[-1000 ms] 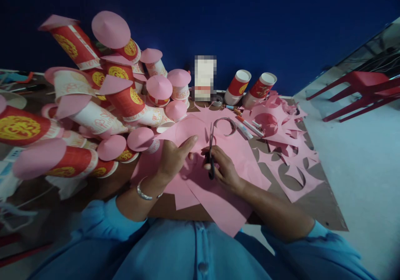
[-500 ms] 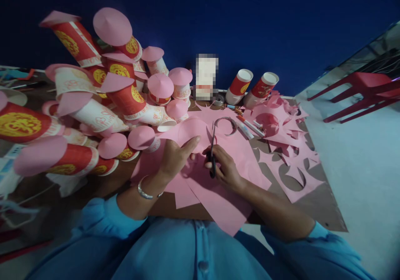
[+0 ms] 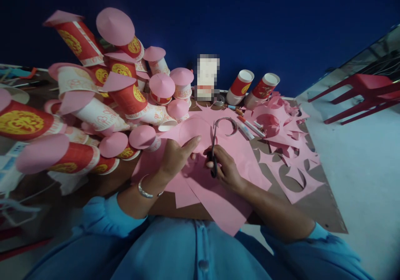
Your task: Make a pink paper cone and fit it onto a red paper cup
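Note:
My right hand (image 3: 225, 166) is closed around the black handles of a pair of scissors (image 3: 213, 159), their blades pointing away from me. The blades stand at the edge of a pink paper sheet (image 3: 193, 130) with a round outline on it. My left hand (image 3: 175, 157) pinches that sheet, thumb on top and fingers partly hidden beneath. More pink sheets (image 3: 225, 205) lie under both hands, overlapping toward the table's front edge. Just beyond the scissors lies a ring-shaped roll or strip (image 3: 233, 126) on the paper.
Paper cups with pink cone tops (image 3: 125, 96) crowd the left side. Two red and white cups (image 3: 240, 87) stand at the back beside a blurred upright panel (image 3: 207, 78). Markers (image 3: 251, 126) and pink offcuts (image 3: 290, 155) lie to the right. A red stool (image 3: 368, 90) stands beyond the table.
The scissor blades have shifted very slightly at the paper's edge. Both hands keep nearly the same place, and the whole view has moved a little.

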The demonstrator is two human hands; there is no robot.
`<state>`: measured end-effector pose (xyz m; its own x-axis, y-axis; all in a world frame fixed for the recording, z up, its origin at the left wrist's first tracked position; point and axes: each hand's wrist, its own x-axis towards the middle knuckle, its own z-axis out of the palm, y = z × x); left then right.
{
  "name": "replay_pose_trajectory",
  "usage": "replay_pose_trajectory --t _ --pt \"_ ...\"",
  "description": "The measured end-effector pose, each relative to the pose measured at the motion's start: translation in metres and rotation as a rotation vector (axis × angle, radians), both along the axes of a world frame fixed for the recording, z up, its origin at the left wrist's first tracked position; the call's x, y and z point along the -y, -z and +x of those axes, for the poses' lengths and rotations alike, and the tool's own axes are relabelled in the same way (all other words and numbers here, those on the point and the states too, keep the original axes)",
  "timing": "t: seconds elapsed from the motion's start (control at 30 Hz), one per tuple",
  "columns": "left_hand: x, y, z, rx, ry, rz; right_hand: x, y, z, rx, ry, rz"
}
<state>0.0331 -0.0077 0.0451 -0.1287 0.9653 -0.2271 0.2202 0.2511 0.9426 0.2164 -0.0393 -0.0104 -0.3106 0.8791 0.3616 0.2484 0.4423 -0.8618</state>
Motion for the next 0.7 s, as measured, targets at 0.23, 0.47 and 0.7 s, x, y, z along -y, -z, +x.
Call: replay_pose_trajectory --t 0.23,0.47,0.7 --pt "-0.0002 0.0023 -0.0019 -0.004 0.022 0.002 0.0021 -0.0027 0.0001 -0.011 -0.008 -0.023" --pt "-0.0012 -0.0017 -0.0018 0.089 0.062 -0.018 0.0024 -0.0058 0.0018 -0.028 -0.019 -0.034" --pt "-0.0020 -0.0077 -0.0010 0.099 0.051 -0.006 0.0007 -0.0018 0.0016 -0.013 -0.028 -0.008"
